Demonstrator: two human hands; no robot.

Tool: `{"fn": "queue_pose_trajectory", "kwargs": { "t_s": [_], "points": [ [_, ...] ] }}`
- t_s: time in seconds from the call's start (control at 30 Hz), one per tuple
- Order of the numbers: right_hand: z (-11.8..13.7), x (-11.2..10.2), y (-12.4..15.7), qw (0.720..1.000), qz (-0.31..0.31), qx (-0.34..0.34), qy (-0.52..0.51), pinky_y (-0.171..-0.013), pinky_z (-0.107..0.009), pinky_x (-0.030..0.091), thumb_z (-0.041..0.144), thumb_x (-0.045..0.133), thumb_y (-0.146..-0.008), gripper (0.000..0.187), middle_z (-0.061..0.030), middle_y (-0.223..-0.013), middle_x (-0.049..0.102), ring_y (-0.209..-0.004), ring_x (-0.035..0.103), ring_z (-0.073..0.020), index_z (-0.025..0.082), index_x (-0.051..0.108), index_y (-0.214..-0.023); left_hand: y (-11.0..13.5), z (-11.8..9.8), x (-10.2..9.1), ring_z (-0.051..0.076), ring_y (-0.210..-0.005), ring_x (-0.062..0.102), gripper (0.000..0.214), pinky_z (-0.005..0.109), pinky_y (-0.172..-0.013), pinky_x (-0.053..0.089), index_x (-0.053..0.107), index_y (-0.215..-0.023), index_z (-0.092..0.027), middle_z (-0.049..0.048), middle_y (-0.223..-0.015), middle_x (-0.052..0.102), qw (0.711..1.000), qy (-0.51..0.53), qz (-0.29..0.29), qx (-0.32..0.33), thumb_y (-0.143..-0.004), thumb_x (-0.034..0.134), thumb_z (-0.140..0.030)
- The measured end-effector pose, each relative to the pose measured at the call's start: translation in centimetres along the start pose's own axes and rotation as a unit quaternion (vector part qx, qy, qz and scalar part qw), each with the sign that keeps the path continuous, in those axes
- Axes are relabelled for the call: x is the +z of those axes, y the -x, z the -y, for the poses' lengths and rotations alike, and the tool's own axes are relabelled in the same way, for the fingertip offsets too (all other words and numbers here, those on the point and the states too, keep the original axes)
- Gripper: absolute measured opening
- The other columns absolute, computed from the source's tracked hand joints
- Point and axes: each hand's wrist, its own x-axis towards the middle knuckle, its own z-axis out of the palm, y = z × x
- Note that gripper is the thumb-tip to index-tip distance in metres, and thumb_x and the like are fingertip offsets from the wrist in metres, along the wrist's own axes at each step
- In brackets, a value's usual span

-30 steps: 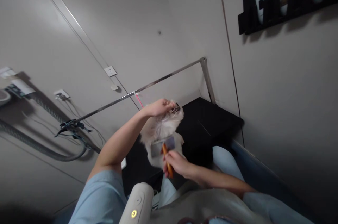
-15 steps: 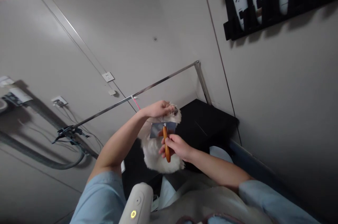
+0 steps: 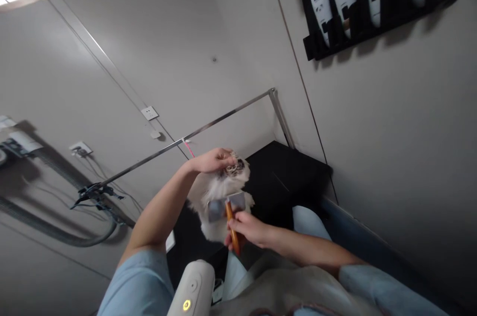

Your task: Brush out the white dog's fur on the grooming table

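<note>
A fluffy white dog (image 3: pixel 216 188) is on the black table, its dark-marked face turned toward the upper right. My left hand (image 3: pixel 215 160) is closed on the dog's head, the thumb lying near the face and the other fingers partly hidden in the fur. Wrapped round an orange-brown wooden handle, my right hand (image 3: pixel 248 227) holds a slicker brush (image 3: pixel 216 210). The brush's flat metal back faces me, and its pin side is against the dog's coat below the head, out of sight. A pink cord (image 3: pixel 190 149) runs from the bar above down behind my left hand.
A metal bar (image 3: pixel 223 118) spans above the black table (image 3: pixel 286 169). On the left are a clamp (image 3: pixel 97 193) and a grey hose (image 3: pixel 59 234). Several white clippers stand in a black wall rack (image 3: pixel 387 25). A white device (image 3: pixel 194 286) juts up near my chest.
My right hand has drawn the brush down the dog's coat toward me. The dog's face shows more now, with my left hand still on its head. The view has shifted slightly.
</note>
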Motion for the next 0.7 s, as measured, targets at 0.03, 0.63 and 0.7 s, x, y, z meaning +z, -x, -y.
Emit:
{"fn": "queue_pose_trajectory", "kwargs": {
  "t_s": [0.03, 0.63, 0.7],
  "points": [
    [0.2, 0.1, 0.3, 1.000, 0.022, 0.014, -0.010, -0.052, -0.027, 0.047, 0.050, 0.058, -0.088, 0.033, -0.0026, -0.068, 0.067, -0.053, 0.062, -0.0153, 0.020, 0.045, -0.084, 0.2, 0.0, 0.0, 0.015, -0.076, 0.055, 0.060, 0.026, -0.074, 0.046, 0.063, -0.064, -0.011, 0.0096, -0.083, 0.060, 1.000, 0.005, -0.001, 0.000, -0.091, 0.045, -0.063],
    [-1.5, 0.2, -1.9, 0.999, -0.031, 0.017, 0.009, -0.053, -0.022, 0.046, 0.034, 0.057, -0.089, 0.023, -0.0002, -0.060, 0.064, -0.052, 0.060, -0.0113, 0.016, 0.049, -0.078, 1.7, 0.6, 0.1, 0.014, -0.071, 0.052, 0.065, 0.026, -0.069, 0.045, 0.060, -0.060, -0.012, 0.0091, -0.079, 0.060, 0.994, 0.048, -0.100, -0.025, -0.088, 0.046, -0.068],
    [-2.7, 0.4, -1.9, 0.994, 0.001, 0.105, -0.007, -0.048, -0.022, 0.044, 0.040, 0.055, -0.091, 0.026, 0.0008, -0.057, 0.063, -0.047, 0.058, -0.0115, 0.017, 0.048, -0.080, 1.4, 0.8, 0.2, 0.013, -0.066, 0.048, 0.066, 0.025, -0.065, 0.042, 0.051, -0.052, -0.013, 0.0069, -0.071, 0.055, 0.990, 0.041, -0.128, -0.035, -0.087, 0.045, -0.068]
  ]
}}
